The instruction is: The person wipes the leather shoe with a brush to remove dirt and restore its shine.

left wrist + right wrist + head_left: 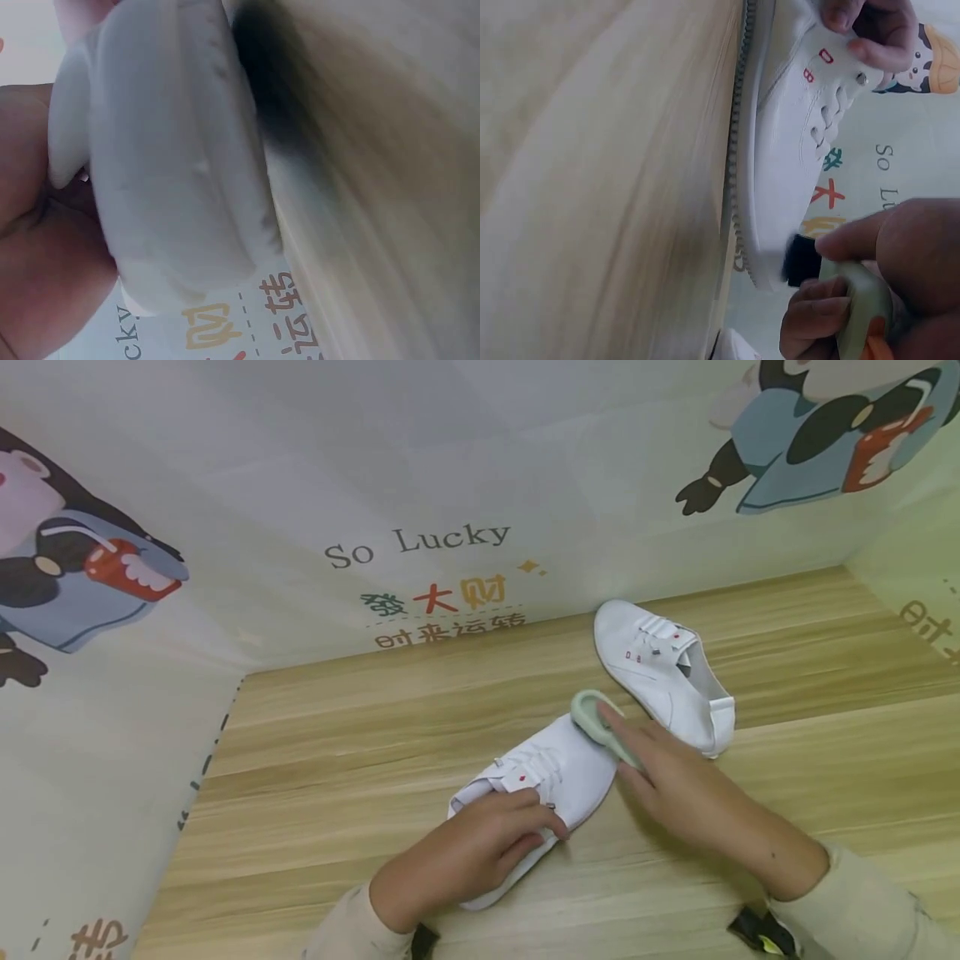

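White shoe (579, 764): held near opening by left hand (491, 839); touched at toe by green brush (600, 734), gripped in right hand (671, 781). On tabletop (337, 768), near toe: second shoe (656, 681).

Behind the left hand (498, 835), a pale cream sleeve (351, 927) begins just past the bare wrist, its cuff plain and matte, the cloth running out of sight farther back. Behind the right hand (671, 785), the matching sleeve (855, 902) starts a little up the forearm and shows more of its length: loose, soft-looking cloth in the same cream, with greyish creases farthest from the hand. Beside the left cuff, on the side toward the other hand, sits a small black piece (424, 941), mostly cut off from view. Beside the right cuff, likewise inward, a larger black, angular piece (757, 931) carries a yellow-green patch (769, 945); its details are too small to tell.
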### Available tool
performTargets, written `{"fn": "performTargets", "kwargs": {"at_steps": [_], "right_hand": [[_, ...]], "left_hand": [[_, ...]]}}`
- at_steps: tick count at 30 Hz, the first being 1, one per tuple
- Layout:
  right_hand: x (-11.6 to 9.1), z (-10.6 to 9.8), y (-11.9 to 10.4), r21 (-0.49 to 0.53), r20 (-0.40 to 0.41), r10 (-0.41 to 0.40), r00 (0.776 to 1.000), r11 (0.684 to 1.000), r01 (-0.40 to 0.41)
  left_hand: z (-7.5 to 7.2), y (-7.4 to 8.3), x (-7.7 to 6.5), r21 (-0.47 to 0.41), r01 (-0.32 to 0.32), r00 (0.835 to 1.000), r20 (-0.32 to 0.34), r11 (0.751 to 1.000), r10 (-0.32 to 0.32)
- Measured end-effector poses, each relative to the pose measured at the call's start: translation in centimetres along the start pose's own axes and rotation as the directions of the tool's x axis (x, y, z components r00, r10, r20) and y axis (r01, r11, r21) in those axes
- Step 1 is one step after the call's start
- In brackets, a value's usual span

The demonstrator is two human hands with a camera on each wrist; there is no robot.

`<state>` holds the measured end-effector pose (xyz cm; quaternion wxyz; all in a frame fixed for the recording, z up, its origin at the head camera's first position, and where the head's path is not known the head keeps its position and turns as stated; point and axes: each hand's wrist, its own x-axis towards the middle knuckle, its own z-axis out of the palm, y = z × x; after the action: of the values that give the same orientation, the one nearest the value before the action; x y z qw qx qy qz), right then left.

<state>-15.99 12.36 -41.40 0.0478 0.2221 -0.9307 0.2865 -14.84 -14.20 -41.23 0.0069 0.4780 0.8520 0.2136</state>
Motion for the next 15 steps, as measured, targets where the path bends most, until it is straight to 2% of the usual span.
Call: {"fn": "performTargets", "kwargs": {"at_steps": [2,8,13,15], "right_hand": [[0.06,-0.09,0.10,-0.011,-0.013,0.017,1.000,1.000,-0.018],[-0.30,0.24,0.28,-0.027,0.076,-0.111,0.991,0.993,0.114],[-0.16,-0.16,0.58,-0.064,0.027,-0.016,1.000,0.998,0.018],[-0.09,-0.34,0.65,-0.072,0.033,-0.011,0.999,0.997,0.013]], "left_hand": [[-0.02,0.00,0.05,0.001,-0.010,1.000,0.001,1.000,0.010],[-0.20,-0.28,-0.02,-0.051,0.046,0.999,0.026,0.998,-0.044],[-0.26,-0.51,-0.12,-0.084,0.061,0.998,0.040,0.995,-0.058],[-0.28,-0.50,-0.14,-0.078,0.068,0.997,0.043,0.995,-0.064]]}}
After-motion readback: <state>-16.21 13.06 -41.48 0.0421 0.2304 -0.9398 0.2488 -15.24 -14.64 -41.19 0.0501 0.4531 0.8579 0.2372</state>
